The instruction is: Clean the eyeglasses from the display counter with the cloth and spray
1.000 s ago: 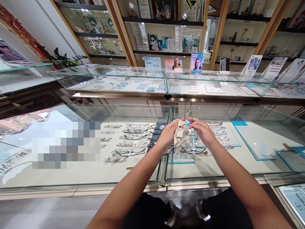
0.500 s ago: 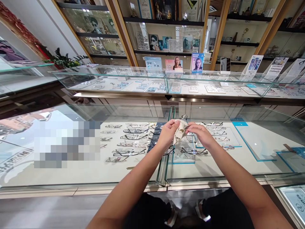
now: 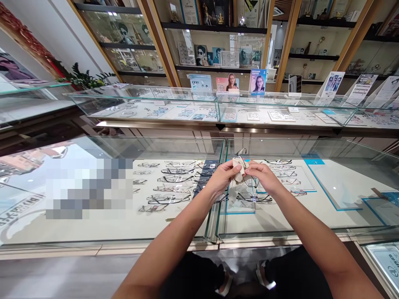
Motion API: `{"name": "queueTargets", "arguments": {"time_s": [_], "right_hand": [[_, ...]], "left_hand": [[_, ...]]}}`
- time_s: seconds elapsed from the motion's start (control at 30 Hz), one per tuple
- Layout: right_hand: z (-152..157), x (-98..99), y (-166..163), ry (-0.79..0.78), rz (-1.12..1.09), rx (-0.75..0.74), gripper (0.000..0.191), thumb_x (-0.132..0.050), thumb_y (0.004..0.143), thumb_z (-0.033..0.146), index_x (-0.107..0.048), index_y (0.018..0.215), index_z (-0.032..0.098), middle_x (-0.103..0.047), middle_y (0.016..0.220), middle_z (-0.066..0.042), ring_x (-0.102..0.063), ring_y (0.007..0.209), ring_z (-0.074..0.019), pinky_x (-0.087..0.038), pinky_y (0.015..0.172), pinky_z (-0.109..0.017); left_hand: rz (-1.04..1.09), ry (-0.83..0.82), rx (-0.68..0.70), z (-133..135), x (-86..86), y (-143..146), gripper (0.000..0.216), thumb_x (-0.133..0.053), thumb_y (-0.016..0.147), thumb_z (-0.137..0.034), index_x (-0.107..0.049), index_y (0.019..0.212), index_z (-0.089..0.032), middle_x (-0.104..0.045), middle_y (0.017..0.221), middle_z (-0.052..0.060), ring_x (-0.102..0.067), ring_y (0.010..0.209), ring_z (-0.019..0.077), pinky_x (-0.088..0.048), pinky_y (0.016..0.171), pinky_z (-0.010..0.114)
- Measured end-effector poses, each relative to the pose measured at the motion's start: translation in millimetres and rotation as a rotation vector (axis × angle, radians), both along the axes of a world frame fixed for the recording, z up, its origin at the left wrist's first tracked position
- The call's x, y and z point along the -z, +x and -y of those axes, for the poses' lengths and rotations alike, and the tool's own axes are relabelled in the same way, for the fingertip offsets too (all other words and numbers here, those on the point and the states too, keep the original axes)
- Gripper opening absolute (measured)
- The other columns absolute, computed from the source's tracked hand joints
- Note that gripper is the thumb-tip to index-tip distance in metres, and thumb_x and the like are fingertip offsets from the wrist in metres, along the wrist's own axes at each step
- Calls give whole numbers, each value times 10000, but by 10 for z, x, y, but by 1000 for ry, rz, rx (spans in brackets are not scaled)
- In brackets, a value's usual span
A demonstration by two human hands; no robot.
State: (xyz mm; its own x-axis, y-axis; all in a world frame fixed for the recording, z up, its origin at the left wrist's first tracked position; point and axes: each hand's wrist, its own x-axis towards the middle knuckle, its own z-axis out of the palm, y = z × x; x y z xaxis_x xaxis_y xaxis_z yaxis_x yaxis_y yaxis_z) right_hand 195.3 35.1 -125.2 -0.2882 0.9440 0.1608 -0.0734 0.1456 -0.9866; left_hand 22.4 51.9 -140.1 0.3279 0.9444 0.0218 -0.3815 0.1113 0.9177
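A crumpled cream cloth [image 3: 238,166] is pinched in my left hand [image 3: 225,174], wrapped against part of a pair of dark-rimmed eyeglasses. My right hand [image 3: 261,174] grips the eyeglasses [image 3: 251,182] with closed fingertips, close beside the cloth. One lens hangs below the fingers and a thin dark part of the frame sticks up above them. Fingers and cloth cover the rest of the pair. Both hands are above the glass display case, just right of its middle seam. Below them a black pair of glasses [image 3: 254,197] lies inside the case.
Rows of eyeglasses [image 3: 176,179] lie in the near case, left of the seam [image 3: 215,220]. Behind stands a second glass counter [image 3: 149,104] with more glasses and upright cards [image 3: 258,83] on top. Blue-edged trays [image 3: 336,187] lie at right. Shelves line the back wall.
The cloth has been bunched smaller, its hanging lower corner drawn up. My left hand has shifted slightly right, closer to my right hand; the eyeglasses have tilted a little.
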Motion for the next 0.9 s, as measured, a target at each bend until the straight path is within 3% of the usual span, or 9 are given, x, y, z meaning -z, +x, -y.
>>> {"name": "queueTargets", "arguments": {"time_s": [0.2, 0.43, 0.9], "right_hand": [[-4, 26, 0, 7, 7, -32, 253, -769, 785, 433, -761, 645, 222, -579, 847, -14, -563, 927, -201, -428, 972, -378], [-4, 22, 4, 5, 38, -78, 255, -781, 777, 457, -782, 688, 218, -586, 858, -20, -562, 920, -203, -430, 945, -380], [32, -15, -32, 63, 107, -133, 311, -776, 808, 512, -757, 700, 221, -669, 829, -22, -600, 858, -196, -453, 904, -368]], "left_hand": [[-18, 35, 5, 15, -10, -2, 501, -976, 595, -510, -746, 838, -137, -700, 706, 15, -591, 624, 109, -468, 625, 236], [-17, 68, -53, 20, 1, 19, 541, -985, 557, -510, -754, 874, -137, -684, 677, -2, -561, 581, 103, -458, 618, 246], [-19, 70, -177, 26, 3, 22, 581, -887, 632, -681, -704, 782, -149, -635, 615, -20, -522, 533, 99, -401, 547, 239]]}}
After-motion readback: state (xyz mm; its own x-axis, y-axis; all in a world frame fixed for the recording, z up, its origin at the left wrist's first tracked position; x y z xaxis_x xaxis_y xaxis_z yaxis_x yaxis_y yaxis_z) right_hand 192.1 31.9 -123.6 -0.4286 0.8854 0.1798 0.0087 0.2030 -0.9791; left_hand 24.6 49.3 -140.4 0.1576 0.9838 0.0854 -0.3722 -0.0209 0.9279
